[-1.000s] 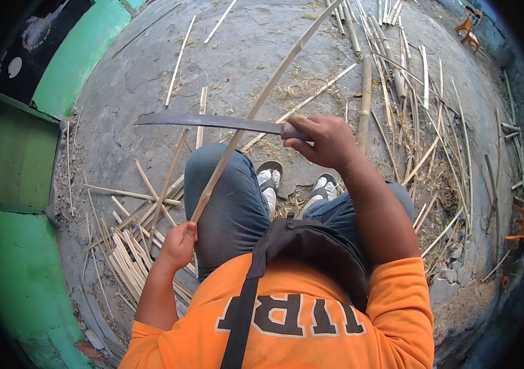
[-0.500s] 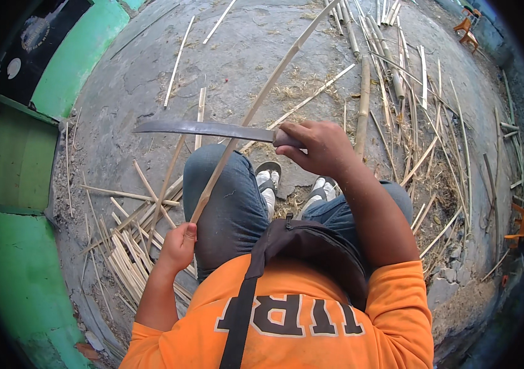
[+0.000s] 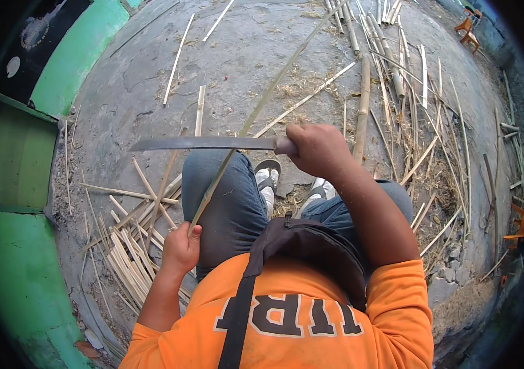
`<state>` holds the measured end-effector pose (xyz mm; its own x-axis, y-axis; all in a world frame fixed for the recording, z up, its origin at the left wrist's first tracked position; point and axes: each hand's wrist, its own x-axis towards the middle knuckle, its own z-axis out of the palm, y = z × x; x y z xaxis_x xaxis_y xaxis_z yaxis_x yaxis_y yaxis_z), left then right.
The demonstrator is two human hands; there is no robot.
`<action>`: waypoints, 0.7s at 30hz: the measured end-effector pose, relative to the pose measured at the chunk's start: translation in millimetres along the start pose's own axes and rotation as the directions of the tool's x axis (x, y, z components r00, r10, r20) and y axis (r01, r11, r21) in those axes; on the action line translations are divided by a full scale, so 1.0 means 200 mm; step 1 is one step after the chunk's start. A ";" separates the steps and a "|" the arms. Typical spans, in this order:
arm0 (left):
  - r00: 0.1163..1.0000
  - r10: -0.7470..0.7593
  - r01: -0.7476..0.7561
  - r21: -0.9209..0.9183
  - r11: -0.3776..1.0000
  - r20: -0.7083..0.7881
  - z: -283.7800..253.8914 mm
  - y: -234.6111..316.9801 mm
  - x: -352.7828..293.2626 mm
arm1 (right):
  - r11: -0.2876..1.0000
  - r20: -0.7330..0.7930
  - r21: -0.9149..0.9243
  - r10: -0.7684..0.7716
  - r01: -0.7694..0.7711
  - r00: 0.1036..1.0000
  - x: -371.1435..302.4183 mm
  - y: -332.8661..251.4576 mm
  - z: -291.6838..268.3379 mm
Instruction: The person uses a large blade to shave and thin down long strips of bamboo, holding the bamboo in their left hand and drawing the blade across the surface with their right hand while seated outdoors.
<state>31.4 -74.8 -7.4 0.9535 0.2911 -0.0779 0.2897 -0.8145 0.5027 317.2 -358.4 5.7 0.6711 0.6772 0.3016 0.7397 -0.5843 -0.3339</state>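
Observation:
My left hand (image 3: 182,249) is closed around the near end of a long bamboo strip (image 3: 266,98), beside my left knee. From there the strip slants away to the far right, and a greenish side faces up. In my right hand (image 3: 320,149) is the handle of a machete (image 3: 206,143), gripped in a fist above the space between my knees. Its long blade points left and lies across the strip, apparently touching it. Which way the cutting edge faces, I cannot tell.
Cut bamboo strips (image 3: 130,264) are heaped on the concrete left of my leg. More poles (image 3: 363,104) and split lengths lie scattered at the right, among shavings. A green wall (image 3: 16,277) rises at the left, and orange chairs (image 3: 468,40) are by the far right wall.
The strip has been turned, so its greenish side shows instead of the pale one. The machete has come slightly nearer to me, and my right fist has turned a little around its handle.

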 end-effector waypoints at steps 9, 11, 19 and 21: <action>1.000 -0.007 0.007 0.021 1.000 -0.007 0.01 0.02 0.00 | 0.996 -0.025 -0.022 0.088 -0.088 0.996 0.00 0.07 0.01; 1.000 -0.009 0.010 0.030 1.000 -0.011 0.01 0.02 0.00 | 0.999 -0.003 -0.002 0.047 -0.047 0.999 -0.01 0.02 0.03; 1.000 0.001 -0.001 -0.004 1.000 0.004 -0.01 0.03 0.00 | 0.981 -0.136 0.008 0.195 -0.195 0.971 0.04 0.17 0.09; 1.000 0.007 -0.007 0.002 1.000 0.001 0.00 0.03 0.00 | 0.978 -0.107 0.004 0.206 -0.207 0.973 0.04 0.19 0.09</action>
<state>33.4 -78.5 -4.6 0.9555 0.2854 -0.0752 0.2836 -0.8176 0.5011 350.1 -367.4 -20.4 0.8106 0.4906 0.3197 0.5846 -0.7100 -0.3928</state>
